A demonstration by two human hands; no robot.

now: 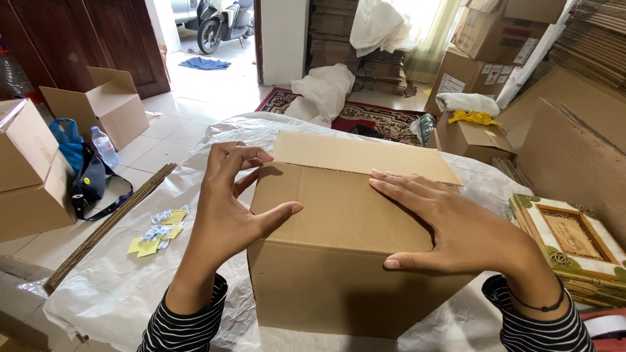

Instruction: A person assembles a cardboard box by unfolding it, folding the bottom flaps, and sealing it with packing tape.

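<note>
Brown cardboard fills the middle of the view: a plain box (339, 254) stands on a table covered with white plastic sheet (117, 287). Its far flap (358, 156) lies open, pointing away. The left hand (228, 208) is at the box's left top edge — the thumb touches the top panel, the other fingers are curled and spread above the corner, holding nothing. The right hand (450, 228) lies flat on the top, fingers straight and close together, pressing the panel.

On the sheet to the left are small yellow and white packets (160, 231). At the right edge is a stack of framed pictures (574, 244) with green and cream borders. Further back stand more boxes — one (473, 137) with a yellow cloth on it, another (466, 78) with a white rectangular label. On the floor at left is an open box (107, 107), beside a blue bag and a bottle (104, 146).
</note>
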